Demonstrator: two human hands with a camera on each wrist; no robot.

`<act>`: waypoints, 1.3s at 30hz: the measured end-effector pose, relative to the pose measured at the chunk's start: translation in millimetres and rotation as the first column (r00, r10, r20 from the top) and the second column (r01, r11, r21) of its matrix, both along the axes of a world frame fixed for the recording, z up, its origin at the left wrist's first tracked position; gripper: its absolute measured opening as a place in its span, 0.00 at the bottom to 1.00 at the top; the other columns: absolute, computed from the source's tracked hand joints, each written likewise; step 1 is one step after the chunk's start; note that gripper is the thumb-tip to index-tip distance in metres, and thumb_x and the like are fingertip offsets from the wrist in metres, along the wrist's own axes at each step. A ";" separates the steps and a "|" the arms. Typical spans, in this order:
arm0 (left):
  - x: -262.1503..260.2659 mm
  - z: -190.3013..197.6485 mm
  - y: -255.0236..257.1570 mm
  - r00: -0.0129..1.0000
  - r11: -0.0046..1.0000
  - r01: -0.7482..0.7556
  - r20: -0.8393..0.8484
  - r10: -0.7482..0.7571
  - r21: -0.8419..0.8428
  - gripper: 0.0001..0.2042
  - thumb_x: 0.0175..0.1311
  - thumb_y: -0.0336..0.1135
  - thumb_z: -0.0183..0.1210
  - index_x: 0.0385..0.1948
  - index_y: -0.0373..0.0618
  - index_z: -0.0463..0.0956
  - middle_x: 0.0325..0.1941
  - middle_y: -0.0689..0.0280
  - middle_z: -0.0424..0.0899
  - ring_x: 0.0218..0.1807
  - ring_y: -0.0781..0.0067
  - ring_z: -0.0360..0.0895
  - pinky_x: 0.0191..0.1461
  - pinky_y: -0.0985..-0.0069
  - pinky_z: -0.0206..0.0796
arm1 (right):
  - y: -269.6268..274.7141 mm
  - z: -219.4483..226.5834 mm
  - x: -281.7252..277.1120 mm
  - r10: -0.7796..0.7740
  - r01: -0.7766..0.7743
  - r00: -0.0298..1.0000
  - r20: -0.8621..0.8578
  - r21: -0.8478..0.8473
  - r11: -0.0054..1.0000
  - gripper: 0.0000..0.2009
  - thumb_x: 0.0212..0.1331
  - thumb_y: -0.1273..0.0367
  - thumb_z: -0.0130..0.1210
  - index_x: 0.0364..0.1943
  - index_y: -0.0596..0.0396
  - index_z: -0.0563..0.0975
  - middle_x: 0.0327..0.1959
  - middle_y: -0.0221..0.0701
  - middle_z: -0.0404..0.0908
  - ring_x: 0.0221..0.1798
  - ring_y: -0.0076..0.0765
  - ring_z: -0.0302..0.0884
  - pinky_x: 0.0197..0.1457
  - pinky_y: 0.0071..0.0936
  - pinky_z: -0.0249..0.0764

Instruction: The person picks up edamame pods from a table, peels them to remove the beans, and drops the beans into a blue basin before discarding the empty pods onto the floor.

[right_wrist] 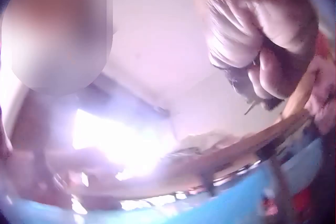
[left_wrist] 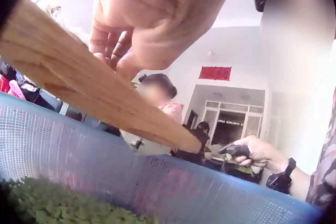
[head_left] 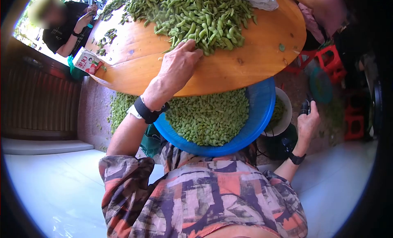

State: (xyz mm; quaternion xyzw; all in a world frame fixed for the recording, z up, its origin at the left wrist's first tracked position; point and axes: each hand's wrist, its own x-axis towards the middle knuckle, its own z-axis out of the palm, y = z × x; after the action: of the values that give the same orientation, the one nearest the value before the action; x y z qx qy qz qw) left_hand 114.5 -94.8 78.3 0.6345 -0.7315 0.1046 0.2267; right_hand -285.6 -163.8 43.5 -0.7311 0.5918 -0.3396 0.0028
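In the head view my left hand (head_left: 176, 68) reaches over the wooden table to the near edge of a heap of green soybean pods (head_left: 200, 21). Its fingers bend down at the pods; the left wrist view shows this hand (left_wrist: 157, 19) above the table edge, fingertips partly hidden. Off to the right, my right hand (head_left: 308, 121) grips a small black tool (head_left: 305, 107), away from the table. The left wrist view shows the same black tool (left_wrist: 234, 150) in its fingers. A blue basket (head_left: 268, 111) of cut or loose green pods (head_left: 208, 119) sits before my lap.
The round wooden table (head_left: 135, 70) overhangs the basket. A white bowl (head_left: 286, 115) stands right of the basket. Red stools (head_left: 331, 62) are at the far right. A juice carton (head_left: 87, 61) stands at the table's left edge. Another person (head_left: 61, 33) sits at the far left.
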 end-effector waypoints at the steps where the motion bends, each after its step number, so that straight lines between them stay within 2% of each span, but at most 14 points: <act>1: 0.5 1.1 -0.8 1.000 1.000 0.011 -0.016 -0.012 -0.020 0.08 0.55 0.22 0.58 0.36 0.42 0.78 0.35 0.59 0.75 0.38 0.54 0.78 0.39 0.64 0.72 | 0.7 1.4 -1.0 -0.003 -0.001 0.999 -0.052 -0.073 0.997 0.16 0.56 0.78 0.49 0.48 0.59 0.79 0.32 0.40 0.82 0.37 0.33 0.79 0.45 0.33 0.74; 4: -10.0 -1.0 2.3 0.968 0.997 -0.025 -0.249 0.006 -0.076 0.09 0.53 0.22 0.58 0.36 0.43 0.78 0.36 0.59 0.75 0.40 0.52 0.77 0.41 0.63 0.72 | 12.9 11.1 27.5 0.088 -0.150 0.956 0.281 0.210 0.966 0.15 0.56 0.78 0.49 0.47 0.59 0.79 0.30 0.36 0.82 0.36 0.30 0.79 0.42 0.30 0.75; 6: -19.7 -3.5 11.3 0.968 0.985 0.039 -0.240 -0.079 -0.168 0.06 0.57 0.22 0.57 0.36 0.41 0.78 0.34 0.63 0.78 0.34 0.62 0.79 0.36 0.70 0.72 | 26.1 16.9 60.1 0.218 -0.484 0.714 0.666 0.244 0.840 0.14 0.55 0.78 0.49 0.45 0.58 0.80 0.30 0.28 0.82 0.30 0.21 0.76 0.33 0.20 0.73; 8: -49.6 0.7 36.4 0.432 0.967 0.190 -0.899 0.074 0.171 0.03 0.65 0.25 0.57 0.37 0.39 0.76 0.30 0.67 0.79 0.28 0.77 0.76 0.30 0.79 0.68 | 39.0 25.4 87.9 0.297 -0.713 0.572 0.765 0.284 0.641 0.16 0.55 0.79 0.50 0.47 0.57 0.80 0.29 0.22 0.81 0.24 0.12 0.70 0.27 0.10 0.66; 10: -71.8 -3.5 52.3 0.041 0.923 0.365 -0.993 0.114 0.121 0.03 0.68 0.27 0.56 0.39 0.38 0.74 0.28 0.68 0.78 0.25 0.85 0.72 0.26 0.85 0.63 | 52.4 38.6 121.4 0.168 -0.831 0.423 0.890 0.307 0.463 0.17 0.58 0.77 0.49 0.51 0.57 0.79 0.24 0.20 0.77 0.20 0.10 0.64 0.23 0.10 0.62; 12: -88.0 -10.1 61.4 -0.127 0.938 0.344 -0.988 0.091 0.042 0.06 0.66 0.24 0.58 0.41 0.38 0.71 0.28 0.66 0.78 0.23 0.81 0.72 0.23 0.84 0.61 | 53.9 29.1 132.7 0.070 -0.921 0.296 0.953 0.265 0.284 0.19 0.61 0.77 0.45 0.56 0.59 0.76 0.21 0.19 0.72 0.19 0.10 0.63 0.21 0.13 0.60; 15: -97.4 -22.2 67.5 -0.139 0.961 0.278 -0.990 0.029 -0.011 0.10 0.64 0.21 0.59 0.44 0.40 0.68 0.29 0.65 0.79 0.23 0.81 0.72 0.23 0.83 0.63 | 56.0 15.2 137.2 -0.028 -0.955 0.212 0.977 0.214 0.207 0.14 0.67 0.73 0.43 0.51 0.64 0.76 0.21 0.20 0.68 0.19 0.12 0.61 0.19 0.14 0.57; 24: -106.4 -34.7 72.8 0.237 0.998 0.058 -0.971 -0.043 -0.030 0.17 0.61 0.18 0.60 0.47 0.39 0.64 0.33 0.64 0.80 0.31 0.81 0.76 0.33 0.84 0.69 | 58.7 8.5 133.8 -0.181 -0.981 0.127 0.975 0.150 0.123 0.18 0.70 0.65 0.44 0.53 0.65 0.74 0.22 0.20 0.66 0.20 0.13 0.61 0.19 0.13 0.56; 26: -107.2 -36.7 72.7 0.434 1.000 0.022 -0.901 -0.027 -0.019 0.18 0.60 0.18 0.61 0.47 0.39 0.64 0.33 0.64 0.80 0.32 0.81 0.76 0.35 0.83 0.70 | 60.3 4.4 133.0 -0.128 -0.980 0.126 0.984 0.143 0.140 0.19 0.69 0.65 0.45 0.56 0.65 0.73 0.21 0.19 0.65 0.19 0.13 0.60 0.20 0.13 0.55; 30: -109.1 -37.6 70.5 0.386 1.000 0.016 -0.922 -0.017 -0.012 0.17 0.60 0.18 0.60 0.47 0.39 0.64 0.31 0.64 0.80 0.28 0.81 0.75 0.29 0.83 0.68 | 69.9 8.4 137.6 0.007 -0.941 0.237 0.972 0.227 0.252 0.17 0.68 0.67 0.44 0.53 0.65 0.75 0.20 0.18 0.64 0.19 0.12 0.59 0.20 0.13 0.55; 32: -105.1 -36.6 70.5 -0.150 0.985 0.170 -0.988 0.020 -0.006 0.16 0.60 0.20 0.61 0.45 0.41 0.65 0.27 0.66 0.79 0.24 0.78 0.77 0.25 0.83 0.66 | 68.2 -2.5 136.0 0.036 -0.949 0.212 0.977 0.196 0.247 0.13 0.66 0.71 0.44 0.47 0.63 0.76 0.18 0.17 0.63 0.18 0.12 0.58 0.20 0.14 0.55; 36: -98.5 -32.3 73.1 -0.599 0.933 0.356 -0.778 0.189 -0.047 0.14 0.63 0.23 0.60 0.46 0.42 0.65 0.26 0.68 0.76 0.23 0.78 0.74 0.20 0.83 0.60 | 60.8 -0.8 131.4 -0.222 -0.990 0.087 0.971 0.110 0.090 0.08 0.61 0.76 0.48 0.42 0.63 0.76 0.21 0.20 0.65 0.20 0.13 0.61 0.22 0.16 0.58; 38: -99.3 -28.1 75.1 -0.639 0.935 0.352 -0.738 0.217 -0.030 0.13 0.63 0.24 0.60 0.46 0.42 0.66 0.26 0.67 0.77 0.23 0.77 0.75 0.21 0.83 0.60 | 63.2 13.7 136.2 0.441 -0.917 0.346 0.828 0.198 0.347 0.10 0.52 0.81 0.52 0.40 0.63 0.75 0.26 0.28 0.69 0.24 0.23 0.66 0.25 0.18 0.61; 39: -99.2 -29.4 75.5 -0.615 0.940 0.340 -0.763 0.200 -0.028 0.14 0.64 0.24 0.60 0.47 0.42 0.66 0.27 0.67 0.77 0.23 0.77 0.74 0.21 0.83 0.59 | 61.2 6.9 139.6 0.768 -0.862 0.443 0.463 -0.015 0.507 0.15 0.43 0.83 0.53 0.40 0.64 0.75 0.30 0.36 0.69 0.29 0.40 0.70 0.29 0.25 0.67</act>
State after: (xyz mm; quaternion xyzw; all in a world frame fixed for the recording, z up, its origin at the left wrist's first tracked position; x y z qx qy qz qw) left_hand 15.3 -19.3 48.9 0.3272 -0.1684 -0.6539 0.6611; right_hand -146.1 -102.5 50.4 -0.8301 0.1821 -0.3723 0.3729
